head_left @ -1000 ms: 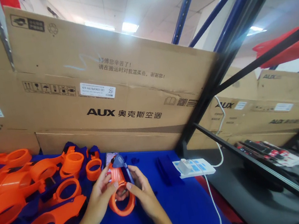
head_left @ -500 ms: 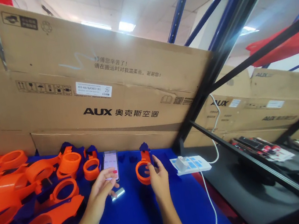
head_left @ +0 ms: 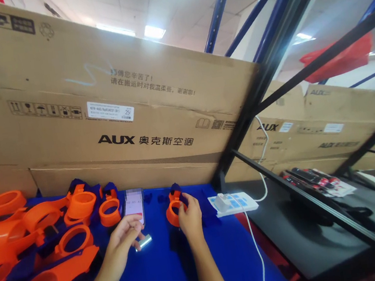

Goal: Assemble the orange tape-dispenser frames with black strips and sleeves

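Note:
My right hand (head_left: pixel 189 214) grips a small orange ring-shaped clamp (head_left: pixel 172 210) with a dark blue top piece, holding it at the far side of the blue table (head_left: pixel 164 274). My left hand (head_left: pixel 124 240) hovers, fingers loosely curled, just over a small silver metal piece (head_left: pixel 143 243) that lies on the cloth. A phone (head_left: pixel 134 207) with a lit screen lies just beyond the left hand's fingertips.
Several orange ring clamps of different sizes (head_left: pixel 30 237) are heaped at the left. A white power strip (head_left: pixel 233 201) with a plug and cable sits at the right. Large cardboard boxes (head_left: pixel 118 117) wall the back. A black metal rack (head_left: pixel 303 198) stands at the right.
One second ago both hands held the orange clamp together. My right hand has carried it away to the far right, and my left hand has let go and sunk toward the silver piece.

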